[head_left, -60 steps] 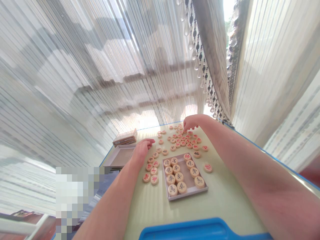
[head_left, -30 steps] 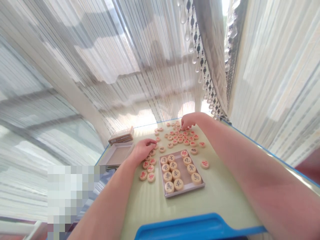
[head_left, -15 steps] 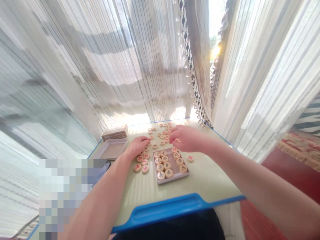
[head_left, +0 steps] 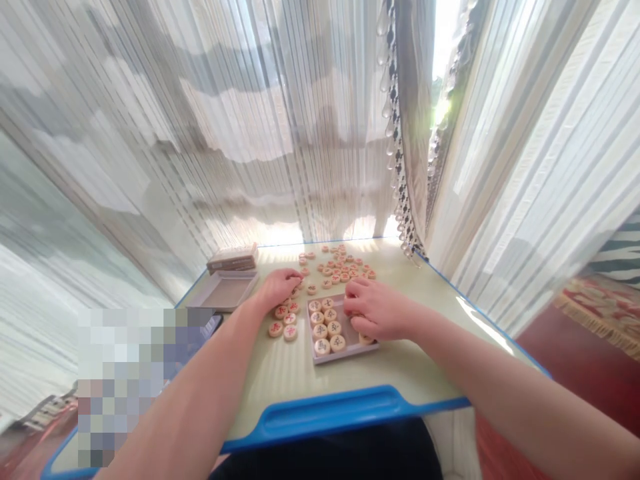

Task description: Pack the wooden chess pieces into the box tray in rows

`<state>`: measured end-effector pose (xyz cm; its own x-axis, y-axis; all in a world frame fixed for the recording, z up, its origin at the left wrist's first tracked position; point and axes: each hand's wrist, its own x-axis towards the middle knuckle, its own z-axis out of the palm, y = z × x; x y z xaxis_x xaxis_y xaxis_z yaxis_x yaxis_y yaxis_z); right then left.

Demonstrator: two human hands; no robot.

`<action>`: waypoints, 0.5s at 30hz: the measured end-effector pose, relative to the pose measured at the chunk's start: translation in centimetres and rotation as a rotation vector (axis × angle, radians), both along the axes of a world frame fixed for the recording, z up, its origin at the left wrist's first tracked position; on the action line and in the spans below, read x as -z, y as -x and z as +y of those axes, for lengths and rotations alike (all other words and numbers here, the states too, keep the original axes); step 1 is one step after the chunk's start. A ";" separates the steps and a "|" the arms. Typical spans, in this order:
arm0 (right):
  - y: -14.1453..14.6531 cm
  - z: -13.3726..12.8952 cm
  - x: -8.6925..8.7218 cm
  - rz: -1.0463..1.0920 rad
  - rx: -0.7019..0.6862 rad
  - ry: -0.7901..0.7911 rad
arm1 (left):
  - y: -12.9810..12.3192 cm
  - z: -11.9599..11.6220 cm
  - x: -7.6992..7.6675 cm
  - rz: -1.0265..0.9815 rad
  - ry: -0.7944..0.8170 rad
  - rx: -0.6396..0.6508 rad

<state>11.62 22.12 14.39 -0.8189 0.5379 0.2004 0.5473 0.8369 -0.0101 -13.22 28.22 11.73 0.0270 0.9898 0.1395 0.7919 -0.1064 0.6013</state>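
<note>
A shallow box in the middle of the table holds round wooden pieces with dark characters in two columns on its left side. My right hand is over the box's right side, fingers curled down and covering the pieces there; what its fingertips hold, if anything, is hidden. My left hand rests left of the box, its fingers bent together at the loose pieces, and I cannot make out what is in them. Pieces with red characters lie just below my left hand. More loose pieces are scattered beyond the box.
An open tray-like lid lies at the table's left, with a flat box behind it. The table has a blue rim with a recessed front tray. Striped curtains hang behind it.
My right hand has moved down from the scattered pieces to the right side of the box. My left hand has stayed almost in place. The view has shifted slightly.
</note>
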 end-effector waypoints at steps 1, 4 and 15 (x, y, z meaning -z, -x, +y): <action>-0.1 0.0 0.0 0.000 0.002 -0.008 | 0.0 0.0 0.0 0.008 0.000 0.000; -0.4 0.1 -0.2 0.004 0.019 -0.019 | 0.0 0.1 0.0 0.043 0.000 -0.004; -2.8 1.8 -1.5 0.037 0.305 0.215 | -0.1 -0.1 -0.2 0.093 -0.010 0.011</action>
<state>14.44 23.92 15.90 -0.6087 0.7890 0.0828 0.7672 0.6120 -0.1919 -13.17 28.16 11.90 0.0508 0.9881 0.1454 0.8432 -0.1205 0.5239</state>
